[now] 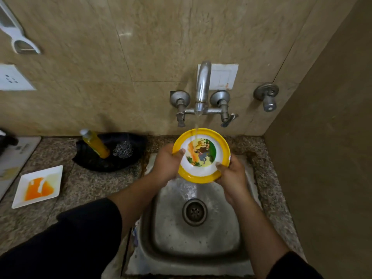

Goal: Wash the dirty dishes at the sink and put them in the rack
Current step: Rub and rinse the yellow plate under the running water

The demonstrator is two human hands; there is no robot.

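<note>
A yellow-rimmed plate (pixel 203 137) with a cartoon picture in its white middle is held tilted above the steel sink (pixel 225 248), under the water running from the tap (pixel 202 87). My left hand (pixel 166 164) grips its left edge, thumb on the inner face. My right hand (pixel 231 176) grips its lower right edge, thumb on the rim. A white square plate (pixel 55 172) smeared with orange sauce lies on the counter at the left.
A black tray (pixel 128 166) behind the counter holds a yellow soap bottle (pixel 96 143) and a steel scrubber (pixel 123 151). Two tap handles flank the spout, another valve (pixel 266 96) is on the wall to the right. A side wall closes the right.
</note>
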